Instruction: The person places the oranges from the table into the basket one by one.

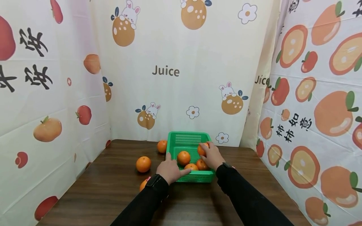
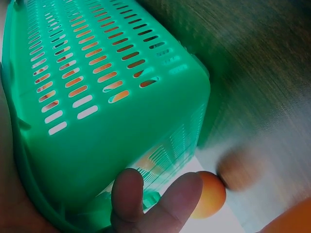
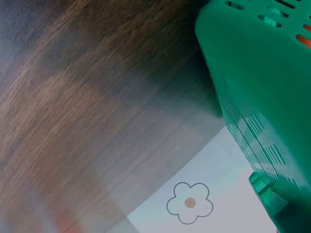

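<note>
Head view: dark wood table (image 1: 113, 188), green basket (image 1: 195, 178) toward the far side. Judged light, stiff, thin-walled plastic, apt to slide if nudged; best steadied by the rim. Left hand (image 1: 170, 171) spread at the near left corner, thumb and forefinger straight, nothing gripped. Right hand (image 1: 212, 155) over the basket's right side, fingers and thumb curled round a held orange (image 1: 202, 149). Three more oranges (image 1: 183, 158) in the basket; three loose oranges (image 1: 143, 164) on the table, to the left. Probably firm, slight give, modest weight, smooth rind, ready to roll. Best taken round the widest part, thumb opposing fingers, without hard squeezing.
</note>
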A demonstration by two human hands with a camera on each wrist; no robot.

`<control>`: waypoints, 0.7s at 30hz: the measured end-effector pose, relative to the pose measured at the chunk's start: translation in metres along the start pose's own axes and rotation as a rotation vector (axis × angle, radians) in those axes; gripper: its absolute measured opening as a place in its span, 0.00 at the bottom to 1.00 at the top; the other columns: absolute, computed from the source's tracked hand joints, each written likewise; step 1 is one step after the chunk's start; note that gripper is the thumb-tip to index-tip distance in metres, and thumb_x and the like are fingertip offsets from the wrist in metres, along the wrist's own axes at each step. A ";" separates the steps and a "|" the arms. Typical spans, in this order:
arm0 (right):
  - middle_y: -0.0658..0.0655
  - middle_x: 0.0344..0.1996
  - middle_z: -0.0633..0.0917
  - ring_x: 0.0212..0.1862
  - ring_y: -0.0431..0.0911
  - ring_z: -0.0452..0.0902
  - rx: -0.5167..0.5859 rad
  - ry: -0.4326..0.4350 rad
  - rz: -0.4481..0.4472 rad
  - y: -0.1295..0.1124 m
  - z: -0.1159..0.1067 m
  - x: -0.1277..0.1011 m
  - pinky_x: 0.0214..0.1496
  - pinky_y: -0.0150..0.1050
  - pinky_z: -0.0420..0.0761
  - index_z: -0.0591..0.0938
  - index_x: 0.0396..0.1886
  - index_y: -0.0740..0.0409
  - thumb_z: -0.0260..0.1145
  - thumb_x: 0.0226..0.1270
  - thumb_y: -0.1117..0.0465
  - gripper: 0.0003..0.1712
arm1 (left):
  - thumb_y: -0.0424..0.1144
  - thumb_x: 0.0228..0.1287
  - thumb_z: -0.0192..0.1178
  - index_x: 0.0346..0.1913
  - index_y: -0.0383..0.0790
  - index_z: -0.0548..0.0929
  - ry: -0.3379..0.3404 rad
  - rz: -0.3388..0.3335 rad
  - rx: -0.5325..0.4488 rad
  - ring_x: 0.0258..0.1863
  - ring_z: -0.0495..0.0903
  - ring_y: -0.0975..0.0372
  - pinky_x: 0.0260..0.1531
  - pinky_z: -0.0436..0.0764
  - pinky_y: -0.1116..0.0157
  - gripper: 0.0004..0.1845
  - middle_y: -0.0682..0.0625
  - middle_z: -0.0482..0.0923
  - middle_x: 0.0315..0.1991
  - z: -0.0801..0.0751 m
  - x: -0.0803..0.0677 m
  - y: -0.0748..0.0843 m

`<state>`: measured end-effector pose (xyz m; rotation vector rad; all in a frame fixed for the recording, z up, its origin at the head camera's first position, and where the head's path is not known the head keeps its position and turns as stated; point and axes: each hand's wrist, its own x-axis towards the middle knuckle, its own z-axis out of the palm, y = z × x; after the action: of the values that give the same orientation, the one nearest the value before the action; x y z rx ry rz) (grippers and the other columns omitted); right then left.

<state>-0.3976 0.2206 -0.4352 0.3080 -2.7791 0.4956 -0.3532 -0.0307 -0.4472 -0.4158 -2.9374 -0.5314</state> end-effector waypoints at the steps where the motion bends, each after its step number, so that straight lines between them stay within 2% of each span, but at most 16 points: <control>1: 0.72 0.77 0.65 0.73 0.72 0.68 0.000 -0.006 -0.002 0.000 0.000 0.000 0.68 0.67 0.77 0.72 0.79 0.43 0.71 0.76 0.57 0.35 | 0.83 0.60 0.56 0.58 0.33 0.88 -0.002 0.001 0.001 0.28 0.83 0.51 0.35 0.85 0.54 0.53 0.29 0.60 0.81 0.000 0.000 0.000; 8: 0.74 0.77 0.64 0.72 0.73 0.69 0.015 -0.007 -0.039 -0.002 -0.005 -0.002 0.68 0.67 0.77 0.72 0.79 0.47 0.71 0.75 0.61 0.35 | 0.83 0.61 0.55 0.59 0.34 0.88 -0.016 -0.001 0.010 0.27 0.81 0.53 0.34 0.84 0.55 0.53 0.30 0.60 0.81 0.002 0.006 0.000; 13: 0.73 0.76 0.66 0.71 0.72 0.70 0.026 -0.007 -0.030 0.004 -0.003 0.001 0.69 0.66 0.77 0.73 0.79 0.47 0.72 0.75 0.60 0.35 | 0.83 0.61 0.56 0.58 0.32 0.88 0.003 0.020 0.014 0.27 0.82 0.51 0.34 0.84 0.54 0.52 0.29 0.61 0.80 -0.001 0.002 0.002; 17: 0.72 0.76 0.67 0.70 0.70 0.72 0.021 -0.041 -0.039 0.004 -0.005 0.006 0.68 0.64 0.78 0.71 0.80 0.45 0.72 0.76 0.58 0.37 | 0.82 0.60 0.58 0.56 0.32 0.89 0.027 0.012 0.019 0.25 0.81 0.52 0.31 0.84 0.55 0.51 0.29 0.63 0.79 -0.003 -0.002 0.001; 21: 0.70 0.74 0.71 0.65 0.64 0.77 -0.009 -0.093 -0.027 0.003 -0.013 0.012 0.65 0.59 0.81 0.72 0.80 0.45 0.73 0.75 0.58 0.37 | 0.81 0.61 0.58 0.55 0.32 0.89 0.017 0.024 0.001 0.25 0.81 0.53 0.33 0.84 0.55 0.51 0.28 0.63 0.79 -0.007 -0.005 0.004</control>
<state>-0.4058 0.2263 -0.4205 0.3747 -2.8619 0.4737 -0.3467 -0.0305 -0.4403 -0.4440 -2.9121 -0.5277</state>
